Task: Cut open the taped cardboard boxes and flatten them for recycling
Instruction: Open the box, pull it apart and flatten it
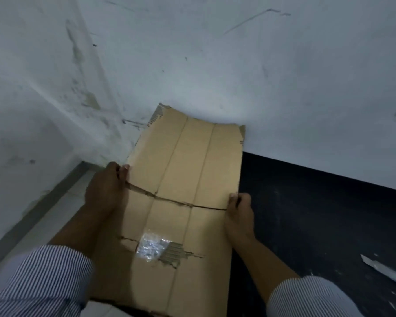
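You are holding a flat brown cardboard box (185, 161) with both hands. It is folded flat, with long fold lines running down it and a torn slit across its middle. Your left hand (105, 191) grips the left edge, thumb on the front and fingers curled behind. Your right hand (240, 213) pinches the right edge in the same way, by the end of the slit. A patch of shiny clear tape (151, 247) sticks to the near part, next to some ripped paper. The far end of the box is up by the scuffed white wall (261, 65); I cannot tell if it touches. To your right lies a dark black surface (318, 213) with a pale cutter blade (384, 269) on it, well apart from the box. Your striped shirt sleeves (39, 282) are rolled up.
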Demonstrator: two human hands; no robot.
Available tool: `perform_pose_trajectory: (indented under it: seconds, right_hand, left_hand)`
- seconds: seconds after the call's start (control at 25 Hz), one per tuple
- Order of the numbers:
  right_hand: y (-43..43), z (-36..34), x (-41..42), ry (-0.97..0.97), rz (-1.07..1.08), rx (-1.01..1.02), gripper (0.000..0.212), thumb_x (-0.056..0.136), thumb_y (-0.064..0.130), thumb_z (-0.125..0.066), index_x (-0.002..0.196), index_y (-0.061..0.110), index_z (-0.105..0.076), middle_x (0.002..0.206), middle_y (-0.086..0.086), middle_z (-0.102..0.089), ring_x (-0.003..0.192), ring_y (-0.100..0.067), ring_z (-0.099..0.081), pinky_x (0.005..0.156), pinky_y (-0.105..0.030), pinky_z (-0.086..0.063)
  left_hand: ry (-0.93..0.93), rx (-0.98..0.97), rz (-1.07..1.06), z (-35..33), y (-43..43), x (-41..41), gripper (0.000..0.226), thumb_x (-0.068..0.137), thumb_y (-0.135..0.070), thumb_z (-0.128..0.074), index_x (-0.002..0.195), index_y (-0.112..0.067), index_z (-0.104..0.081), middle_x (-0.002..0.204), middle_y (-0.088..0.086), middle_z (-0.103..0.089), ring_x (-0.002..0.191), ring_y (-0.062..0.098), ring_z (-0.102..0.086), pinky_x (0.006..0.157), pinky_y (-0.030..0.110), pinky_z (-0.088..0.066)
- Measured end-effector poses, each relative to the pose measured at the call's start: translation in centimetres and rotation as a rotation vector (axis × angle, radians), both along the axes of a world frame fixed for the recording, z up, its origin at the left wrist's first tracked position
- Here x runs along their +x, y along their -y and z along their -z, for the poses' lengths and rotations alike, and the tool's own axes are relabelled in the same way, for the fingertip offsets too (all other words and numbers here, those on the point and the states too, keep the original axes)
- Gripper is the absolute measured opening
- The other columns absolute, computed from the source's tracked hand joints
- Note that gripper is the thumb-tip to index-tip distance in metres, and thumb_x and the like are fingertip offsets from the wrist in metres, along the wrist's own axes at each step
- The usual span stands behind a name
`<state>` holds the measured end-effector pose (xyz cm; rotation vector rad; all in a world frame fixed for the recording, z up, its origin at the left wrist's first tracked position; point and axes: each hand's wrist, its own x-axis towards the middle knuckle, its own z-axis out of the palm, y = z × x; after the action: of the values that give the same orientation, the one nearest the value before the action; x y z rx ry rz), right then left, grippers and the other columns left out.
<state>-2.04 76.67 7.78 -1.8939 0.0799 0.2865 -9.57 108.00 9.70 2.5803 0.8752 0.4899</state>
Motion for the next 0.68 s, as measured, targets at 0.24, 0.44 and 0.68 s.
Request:
perform_pose_trajectory:
  seconds: [0.24, 0.44, 0.68]
  right_hand:
    - [-3.6, 4.6, -2.2, -0.455, -0.303, -0.046, 0.048, 0.095, 0.02, -0.057, 0.14, 0.019, -0.039, 0.112, -0.001, -0.06, 0.099, -0.019, -0.062, 0.084, -0.041, -0.06]
    - [-4.0, 5.4, -2.2, -0.464, -0.207, 0.008, 0.049, 0.089, 0.0, -0.059, 0.132, 0.023, -0.051, 0.11, -0.007, -0.064, 0.096, -0.026, -0.065, 0.075, -0.048, -0.062]
    - [-5.8, 5.3, -2.0, -0.438, -0.155, 0.066, 0.054, 0.092, -0.002, -0.059, 0.126, 0.039, -0.047, 0.109, -0.001, -0.065, 0.096, -0.023, -0.066, 0.075, -0.041, -0.063]
  left_hand:
    - [-0.314, -0.385, 0.09, 3.7, -2.3, -2.9, 0.072, 0.097, -0.046, -0.053, 0.151, -0.004, -0.031, 0.143, 0.005, -0.045, 0.138, 0.034, -0.042, 0.107, 0.039, -0.035]
    - [-0.58, -0.165, -0.209, 9.4, -1.3, -7.9, 0.083, 0.091, -0.067, -0.044, 0.151, -0.011, -0.028, 0.156, 0.02, -0.03, 0.144, 0.039, -0.028, 0.115, 0.058, -0.025]
    - [-0.485, -0.218, -0.247, 11.4, -1.8, -11.1, 0.085, 0.096, -0.067, -0.035, 0.157, -0.013, -0.009, 0.165, 0.019, -0.009, 0.152, 0.037, -0.007, 0.119, 0.062, -0.005]
